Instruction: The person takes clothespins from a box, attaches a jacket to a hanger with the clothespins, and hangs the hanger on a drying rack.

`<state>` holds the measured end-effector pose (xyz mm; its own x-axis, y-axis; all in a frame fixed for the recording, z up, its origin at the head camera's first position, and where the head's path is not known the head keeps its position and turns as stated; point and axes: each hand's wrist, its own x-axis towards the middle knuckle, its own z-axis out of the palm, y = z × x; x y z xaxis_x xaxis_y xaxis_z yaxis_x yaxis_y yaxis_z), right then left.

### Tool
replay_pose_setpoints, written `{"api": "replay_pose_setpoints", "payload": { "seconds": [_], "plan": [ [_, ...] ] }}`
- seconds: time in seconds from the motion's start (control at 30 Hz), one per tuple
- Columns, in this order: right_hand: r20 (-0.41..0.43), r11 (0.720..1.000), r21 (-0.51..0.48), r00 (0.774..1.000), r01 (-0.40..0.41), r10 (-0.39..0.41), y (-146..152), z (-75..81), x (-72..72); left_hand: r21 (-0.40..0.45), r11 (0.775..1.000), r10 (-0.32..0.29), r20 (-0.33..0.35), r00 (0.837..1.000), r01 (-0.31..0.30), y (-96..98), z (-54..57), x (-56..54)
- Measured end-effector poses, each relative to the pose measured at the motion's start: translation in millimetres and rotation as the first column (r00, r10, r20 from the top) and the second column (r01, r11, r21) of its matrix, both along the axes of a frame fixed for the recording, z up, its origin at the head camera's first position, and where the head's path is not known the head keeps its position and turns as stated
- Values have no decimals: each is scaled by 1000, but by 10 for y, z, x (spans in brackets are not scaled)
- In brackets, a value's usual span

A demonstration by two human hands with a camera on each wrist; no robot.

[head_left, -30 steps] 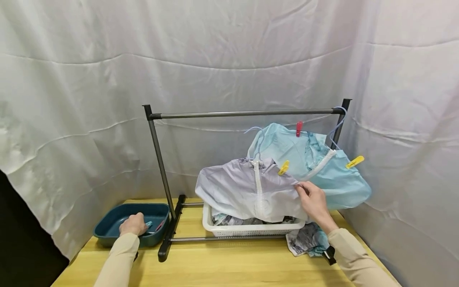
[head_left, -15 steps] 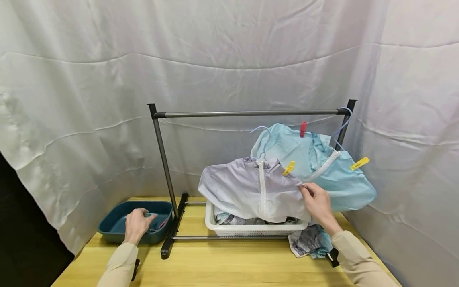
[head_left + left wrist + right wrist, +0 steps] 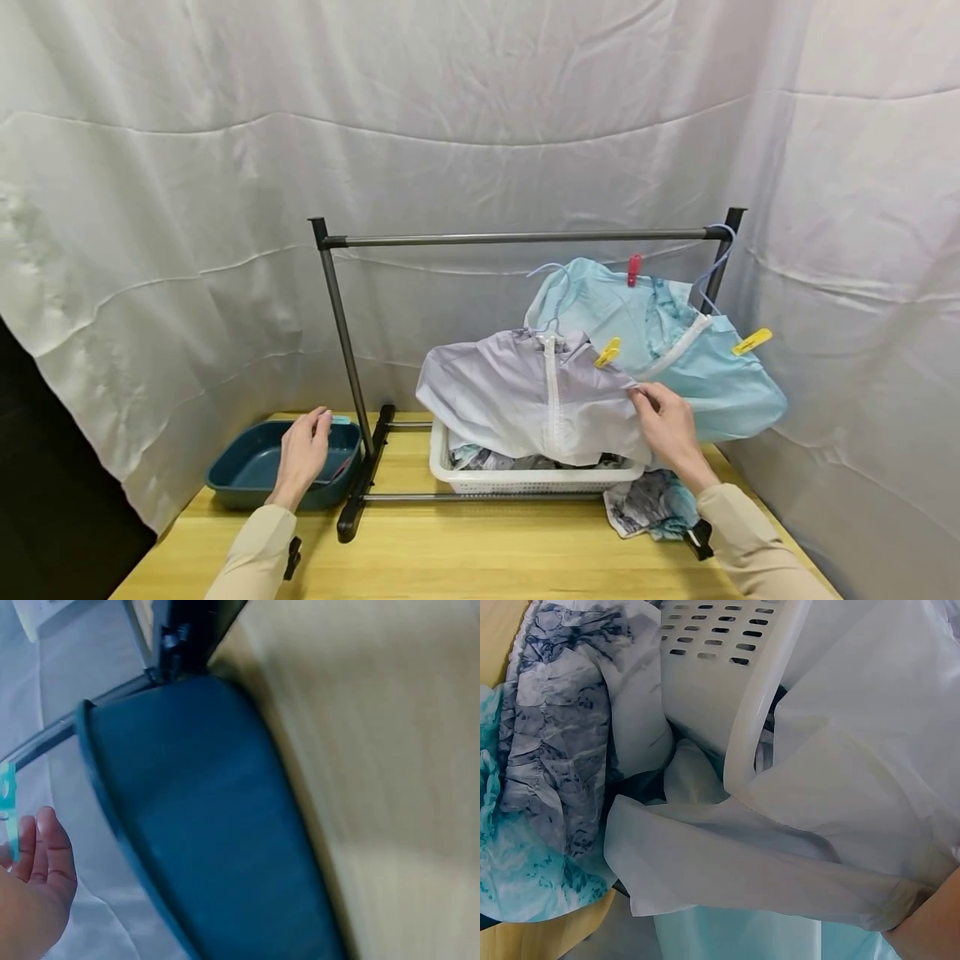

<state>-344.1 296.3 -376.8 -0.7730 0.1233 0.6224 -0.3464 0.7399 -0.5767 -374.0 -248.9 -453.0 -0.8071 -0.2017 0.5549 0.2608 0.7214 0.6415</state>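
Observation:
In the head view my left hand (image 3: 303, 454) is raised over the dark teal basin (image 3: 243, 467). It pinches a light turquoise clothespin (image 3: 7, 787), which sticks out past the fingertips. My right hand (image 3: 670, 425) grips the shoulder edge of a lilac-to-white zip jacket (image 3: 487, 375) between thumb and fingers. That jacket is on a blue hanger (image 3: 558, 296), and one yellow clothespin (image 3: 608, 352) clips its right shoulder. Behind it, a light blue jacket (image 3: 592, 300) hangs with a red clothespin (image 3: 633, 271) and another yellow clothespin (image 3: 752, 342) on it.
A black metal rack (image 3: 517, 239) stands across the wooden table (image 3: 480, 550). Beneath the lilac jacket is a white basket (image 3: 525, 479) with patterned cloth inside. More grey and turquoise cloth (image 3: 648, 504) spills out at the basket's right. Pale curtains (image 3: 480, 100) enclose the back and sides.
My left hand has risen out of the basin and moved to the right, bringing the turquoise clothespin up. The right hand keeps its grip on the jacket's shoulder. The view shifted slightly.

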Motion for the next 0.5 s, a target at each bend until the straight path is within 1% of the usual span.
{"api": "replay_pose_setpoints", "payload": {
  "seconds": [0.1,0.23,0.3,0.4,0.5],
  "plan": [
    [-10,1000,-3,1000,6,-6,13,5,3,17,1000,3,-26,1000,-2,53,66,6],
    [-26,1000,-1,1000,-9,9,19,6,6,55,998,31,-16,999,-30,121,142,26],
    [-30,1000,-1,999,-20,20,19,6,6,65,997,44,-23,999,-43,160,179,34],
    [-27,1000,-5,999,-29,29,23,3,5,73,996,58,-59,997,-54,226,232,42],
    [-30,1000,1,999,-21,21,19,3,-1,93,994,62,-89,994,-54,282,267,47]
  ]
}}
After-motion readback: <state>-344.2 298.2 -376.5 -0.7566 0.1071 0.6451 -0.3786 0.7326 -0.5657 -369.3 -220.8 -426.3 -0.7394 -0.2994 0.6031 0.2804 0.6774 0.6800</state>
